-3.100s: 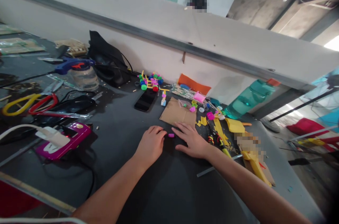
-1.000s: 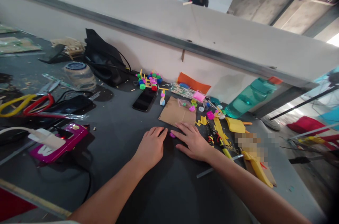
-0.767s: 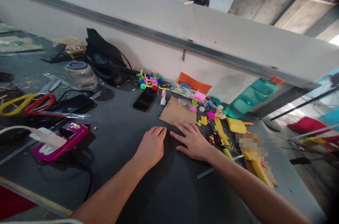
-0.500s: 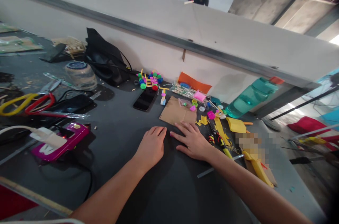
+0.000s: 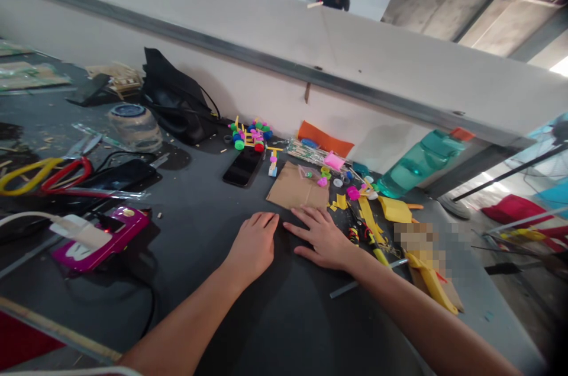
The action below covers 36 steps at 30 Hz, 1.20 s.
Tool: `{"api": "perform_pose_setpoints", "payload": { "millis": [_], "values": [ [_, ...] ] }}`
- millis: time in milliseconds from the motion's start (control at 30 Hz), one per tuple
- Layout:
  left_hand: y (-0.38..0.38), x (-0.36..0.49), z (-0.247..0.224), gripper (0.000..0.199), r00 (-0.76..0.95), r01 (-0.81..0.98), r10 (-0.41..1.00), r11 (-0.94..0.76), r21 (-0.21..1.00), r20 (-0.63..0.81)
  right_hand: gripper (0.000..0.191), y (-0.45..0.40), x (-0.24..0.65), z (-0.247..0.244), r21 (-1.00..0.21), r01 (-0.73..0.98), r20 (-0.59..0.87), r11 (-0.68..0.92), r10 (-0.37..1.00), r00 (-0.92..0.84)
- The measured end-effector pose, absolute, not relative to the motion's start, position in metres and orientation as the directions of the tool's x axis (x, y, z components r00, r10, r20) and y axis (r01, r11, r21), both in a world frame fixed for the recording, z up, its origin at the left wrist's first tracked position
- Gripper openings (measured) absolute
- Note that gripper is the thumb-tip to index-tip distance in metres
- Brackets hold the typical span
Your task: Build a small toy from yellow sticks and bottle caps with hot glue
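My left hand (image 5: 254, 246) rests on the dark table with its fingers close together and curled down, and no object shows in it. To its right, my right hand (image 5: 322, 238) lies palm down with the fingers spread, holding nothing. Its fingertips are at the near edge of a flat brown cardboard piece (image 5: 288, 183); whether they touch it I cannot tell. Beyond the left hand lies a black phone (image 5: 243, 167). A small stick-and-cap piece (image 5: 273, 163) stands between phone and cardboard. Pink, yellow and white caps (image 5: 338, 183) lie past the right hand.
A purple power strip (image 5: 104, 240) and red-handled scissors (image 5: 66, 177) lie left, near an upturned jar (image 5: 135, 127) and black bag (image 5: 177, 103). Wheeled stick models (image 5: 252, 136) sit at the back. Rightward are a green bottle (image 5: 421, 163), yellow scraps (image 5: 373, 219) and a yellow cutter (image 5: 432, 284).
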State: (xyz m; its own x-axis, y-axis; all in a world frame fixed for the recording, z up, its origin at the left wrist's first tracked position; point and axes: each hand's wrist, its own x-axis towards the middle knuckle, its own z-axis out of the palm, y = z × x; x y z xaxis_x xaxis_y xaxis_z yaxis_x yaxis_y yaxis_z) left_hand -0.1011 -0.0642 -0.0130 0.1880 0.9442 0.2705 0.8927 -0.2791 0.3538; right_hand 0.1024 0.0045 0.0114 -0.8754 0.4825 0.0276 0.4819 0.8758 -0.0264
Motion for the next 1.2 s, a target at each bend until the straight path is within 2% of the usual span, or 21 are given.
{"api": "perform_pose_setpoints", "payload": {
  "millis": [200,400,567,733,1200],
  "values": [
    [-0.0645,-0.1009,-0.0131,0.044,0.189,0.900,0.948,-0.272,0.341,0.256,0.063,0.0070,0.1054,0.0142,-0.043,0.507,0.017,0.861,0.508,-0.861],
    [-0.0638,-0.1009,-0.0117,0.045,0.195,0.897,0.949,-0.275,0.347,0.247,0.058,0.0067,0.1075,0.0149,0.038,0.492,-0.012,0.870,0.493,-0.870],
    [-0.0638,-0.1009,-0.0113,0.044,0.191,0.898,0.950,-0.270,0.347,0.246,0.062,0.0053,0.1070,0.0137,0.076,0.487,-0.012,0.870,0.489,-0.872],
    [-0.0637,-0.1010,-0.0127,0.044,0.191,0.897,0.949,-0.273,0.347,0.251,0.068,0.0051,0.1076,0.0119,0.078,0.489,0.016,0.869,0.489,-0.872],
    [-0.0638,-0.1015,-0.0127,0.045,0.200,0.899,0.947,-0.280,0.336,0.253,0.062,0.0035,0.1035,0.0148,0.047,0.482,0.005,0.875,0.482,-0.876]
  ]
}}
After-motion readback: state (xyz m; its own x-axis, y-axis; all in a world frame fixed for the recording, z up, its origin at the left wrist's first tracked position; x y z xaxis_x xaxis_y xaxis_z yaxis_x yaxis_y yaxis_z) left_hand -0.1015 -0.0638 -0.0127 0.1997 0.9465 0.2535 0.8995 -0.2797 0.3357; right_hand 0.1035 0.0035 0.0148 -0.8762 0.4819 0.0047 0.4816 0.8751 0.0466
